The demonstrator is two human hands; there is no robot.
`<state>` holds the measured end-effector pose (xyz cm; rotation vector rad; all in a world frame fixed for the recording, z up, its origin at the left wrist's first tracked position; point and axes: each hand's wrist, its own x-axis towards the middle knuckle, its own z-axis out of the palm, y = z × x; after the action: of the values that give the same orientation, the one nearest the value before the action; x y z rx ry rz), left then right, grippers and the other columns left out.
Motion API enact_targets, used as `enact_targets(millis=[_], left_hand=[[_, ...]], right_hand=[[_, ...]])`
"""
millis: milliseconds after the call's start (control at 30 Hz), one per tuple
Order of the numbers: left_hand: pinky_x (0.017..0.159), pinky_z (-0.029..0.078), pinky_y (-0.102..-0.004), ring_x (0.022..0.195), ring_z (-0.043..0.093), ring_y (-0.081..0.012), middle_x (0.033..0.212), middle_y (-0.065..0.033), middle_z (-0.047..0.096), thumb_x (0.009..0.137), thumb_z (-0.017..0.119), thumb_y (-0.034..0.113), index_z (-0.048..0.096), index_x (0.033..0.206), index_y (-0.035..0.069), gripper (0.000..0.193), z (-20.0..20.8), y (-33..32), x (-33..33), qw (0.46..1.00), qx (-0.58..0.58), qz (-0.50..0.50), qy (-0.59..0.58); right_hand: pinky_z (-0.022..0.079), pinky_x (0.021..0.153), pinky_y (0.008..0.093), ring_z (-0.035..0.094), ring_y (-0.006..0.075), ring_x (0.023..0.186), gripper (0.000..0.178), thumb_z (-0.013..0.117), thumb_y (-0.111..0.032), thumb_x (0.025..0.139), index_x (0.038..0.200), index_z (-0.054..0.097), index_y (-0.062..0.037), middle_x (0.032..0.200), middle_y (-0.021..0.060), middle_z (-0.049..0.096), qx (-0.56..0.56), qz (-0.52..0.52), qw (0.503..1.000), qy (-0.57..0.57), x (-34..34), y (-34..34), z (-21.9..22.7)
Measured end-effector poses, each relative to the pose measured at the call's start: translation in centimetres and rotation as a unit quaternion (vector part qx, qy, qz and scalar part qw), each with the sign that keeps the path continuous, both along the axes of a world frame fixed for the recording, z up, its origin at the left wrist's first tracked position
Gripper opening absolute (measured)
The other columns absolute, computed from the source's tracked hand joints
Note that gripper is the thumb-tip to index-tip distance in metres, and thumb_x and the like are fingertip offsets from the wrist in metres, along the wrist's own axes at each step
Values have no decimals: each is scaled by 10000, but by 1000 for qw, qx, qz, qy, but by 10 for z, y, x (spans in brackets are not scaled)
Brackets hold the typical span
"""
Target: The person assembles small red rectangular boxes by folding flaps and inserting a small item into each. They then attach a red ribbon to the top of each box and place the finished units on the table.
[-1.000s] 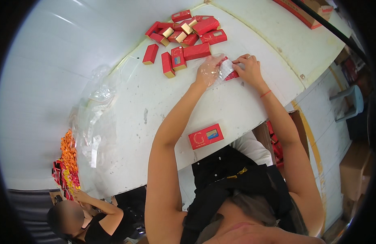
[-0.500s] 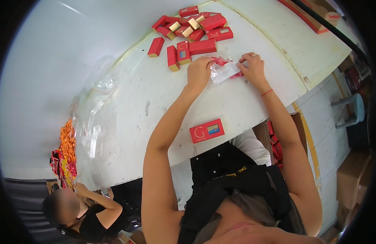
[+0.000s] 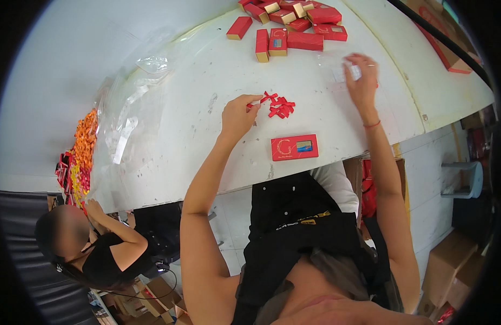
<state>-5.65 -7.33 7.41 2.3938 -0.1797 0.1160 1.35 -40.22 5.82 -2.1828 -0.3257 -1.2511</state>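
Note:
A small heap of red ribbon bows (image 3: 283,108) lies on the white table. At its left edge is my left hand (image 3: 239,116), with thumb and forefinger closed on a red bow. Farther right, my right hand (image 3: 363,86) is blurred by motion over a clear plastic bag (image 3: 333,69) with a white label; whether its fingers grip the bag is unclear. Closer to me, a red box (image 3: 294,148) with a small window lies flat near the table's front edge.
Several red and gold boxes (image 3: 304,41) are piled at the far side. Clear plastic bags (image 3: 147,92) lie at the left, beside orange and yellow small items (image 3: 85,135). A co-worker (image 3: 115,244) sits at lower left. An open carton (image 3: 356,179) stands below the table edge.
The red bows are now out of the bag, heaped on the table. My left hand came nearer to them; my right hand moved right with the bag beside it. The whole view has shifted.

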Motion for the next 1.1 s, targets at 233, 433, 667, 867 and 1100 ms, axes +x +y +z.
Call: enact_targets(millis=[233, 433, 667, 867, 1100], left_hand=[[573, 464, -290, 584, 571, -156, 903, -67, 647, 841, 736, 174, 734, 1059, 113, 226, 5, -29, -2, 998, 15, -40, -51], [557, 452, -292, 559, 547, -148, 929, -61, 635, 812, 757, 145, 737, 1031, 106, 223, -19, -34, 7, 996, -31, -47, -65], [526, 376, -227, 565, 472, -59, 779, -2, 647, 838, 739, 122, 742, 957, 70, 130, -12, -30, 4, 990, -141, -23, -20], [516, 333, -195, 582, 452, -4, 699, 30, 632, 873, 718, 133, 696, 873, 44, 91, 20, -19, -18, 958, -254, -12, 132], [543, 345, -194, 604, 469, -8, 706, 35, 619, 890, 705, 160, 654, 832, 44, 140, 16, -11, -73, 943, -279, -5, 180]], right_hand=[[514, 724, 355, 649, 248, 790, 154, 734, -166, 792, 851, 680, -35, 834, 119, 636, -82, 257, 896, 354, -26, 101, 3], [498, 700, 295, 607, 180, 742, 102, 720, -66, 814, 884, 665, -16, 844, 86, 622, 20, 356, 856, 374, -23, 101, -13], [492, 732, 259, 612, 99, 830, 81, 655, -78, 899, 947, 684, -19, 944, 46, 669, 108, 407, 792, 443, -26, 97, 11], [488, 785, 228, 610, 71, 853, 98, 645, -85, 923, 958, 690, -6, 898, 21, 683, 212, 494, 657, 529, -35, 95, 18], [421, 767, 316, 522, 159, 776, 152, 770, -180, 766, 795, 691, -54, 749, 39, 614, 83, 482, 735, 470, -79, 105, 24]])
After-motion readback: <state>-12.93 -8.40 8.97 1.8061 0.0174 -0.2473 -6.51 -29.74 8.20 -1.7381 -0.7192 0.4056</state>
